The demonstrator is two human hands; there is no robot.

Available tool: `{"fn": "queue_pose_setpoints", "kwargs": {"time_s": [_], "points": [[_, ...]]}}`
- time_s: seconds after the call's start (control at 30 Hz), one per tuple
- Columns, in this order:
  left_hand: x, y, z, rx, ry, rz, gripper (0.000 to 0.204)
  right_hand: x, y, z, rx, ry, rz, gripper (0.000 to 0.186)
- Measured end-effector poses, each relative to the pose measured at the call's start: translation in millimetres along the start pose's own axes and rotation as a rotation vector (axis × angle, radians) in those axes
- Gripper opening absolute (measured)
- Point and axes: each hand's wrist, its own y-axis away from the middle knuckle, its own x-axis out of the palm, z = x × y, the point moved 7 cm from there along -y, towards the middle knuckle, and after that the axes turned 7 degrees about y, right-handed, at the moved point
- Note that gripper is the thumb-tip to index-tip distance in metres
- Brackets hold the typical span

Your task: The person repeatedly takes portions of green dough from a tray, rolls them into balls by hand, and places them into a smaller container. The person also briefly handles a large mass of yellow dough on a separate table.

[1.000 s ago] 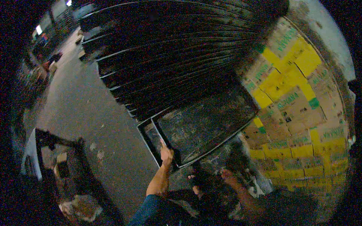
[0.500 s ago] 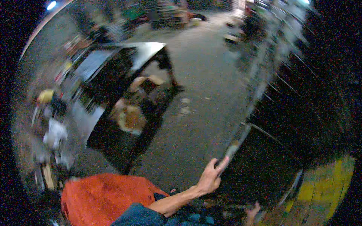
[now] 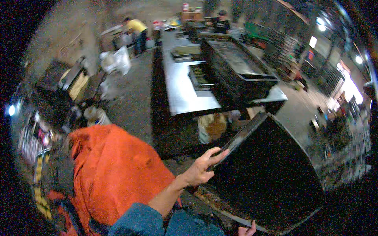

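Observation:
A large dark rectangular tray [image 3: 267, 177] with a thin raised rim is tilted in front of me, on the right. My left hand [image 3: 201, 168] is closed round its left rim, with the thumb below and the fingers along the edge. At the near edge, which looks worn and rusty, my right hand [image 3: 247, 229] grips the tray; only some fingers show at the picture's bottom. A wide orange cloth [image 3: 114, 169] lies beside my left forearm, which has a blue sleeve.
A metal-topped table [image 3: 179, 92] stands ahead, bearing a long dark trough [image 3: 240, 67] and shallow trays [image 3: 201, 76]. Under it sits a pale sack [image 3: 212, 128] with brown contents. A person in yellow [image 3: 138, 27] bends at the far left; another person [image 3: 221, 23] is behind the table.
My view has swung round, bringing the table from the left to straight ahead. The tray has come along in both hands and now shows more of its face.

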Motion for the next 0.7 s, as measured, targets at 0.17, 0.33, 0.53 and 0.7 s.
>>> {"fn": "queue_pose_setpoints", "kwargs": {"time_s": [0.17, 0.33, 0.53, 0.7], "points": [[-128.5, 50.4, 40.1, 0.109, -0.051, -0.398, 0.074, 152.6, -11.4, 11.3, -0.217, 0.154, 0.212, 0.035], [-194.7, 80.9, 121.1, -0.199, 0.093, -0.888, 0.052, 281.0, -67.4, 46.9, -0.355, 0.376, 0.241, 0.031], [-212.2, 118.6, 235.2, -0.493, 0.309, -1.428, 0.033, 497.6, -98.4, 51.3, -0.717, 0.696, 0.538, 0.033], [-274.0, 183.9, 283.0, -0.420, 0.450, -1.936, 0.038, 671.2, -118.8, -50.8, -0.684, 0.672, 0.680, 0.035]]}}
